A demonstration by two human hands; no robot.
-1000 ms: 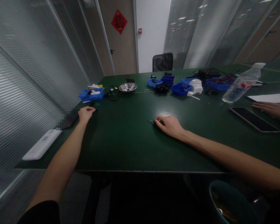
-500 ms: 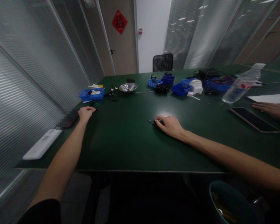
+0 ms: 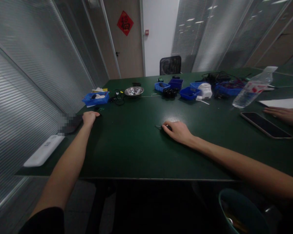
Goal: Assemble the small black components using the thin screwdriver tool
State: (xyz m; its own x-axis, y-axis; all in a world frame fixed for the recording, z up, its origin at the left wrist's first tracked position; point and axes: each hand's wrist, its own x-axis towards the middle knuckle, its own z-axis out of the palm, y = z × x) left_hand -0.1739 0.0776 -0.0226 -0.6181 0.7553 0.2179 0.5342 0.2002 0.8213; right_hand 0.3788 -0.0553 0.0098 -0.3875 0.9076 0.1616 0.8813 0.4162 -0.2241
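Note:
My right hand (image 3: 177, 130) rests on the green table, its fingers closed around the dark handle of a small screwdriver (image 3: 158, 126). The thin metal shaft points left, close to the tabletop. At the table's left side, my left hand (image 3: 90, 117) is closed in a pinch. A small dark thing (image 3: 100, 115) shows at its fingertips, too small to name. Just beyond that hand lie small green bits (image 3: 101, 109) and a blue tray (image 3: 96, 98) with mixed items. A dark flat object (image 3: 74, 125), partly blurred out, lies beside the left wrist.
A metal bowl (image 3: 134, 92) with small parts, blue bins (image 3: 189, 93) and cables stand farther back. To the right are a tilted-looking water bottle (image 3: 255, 87), a phone (image 3: 266, 125) and another person's hand (image 3: 284, 113). A white case (image 3: 44, 151) lies front left, a bin (image 3: 241, 211) below the edge.
My left hand has turned slightly at the wrist, its fingers still pinched in nearly the same spot. My right hand and the screwdriver have barely moved.

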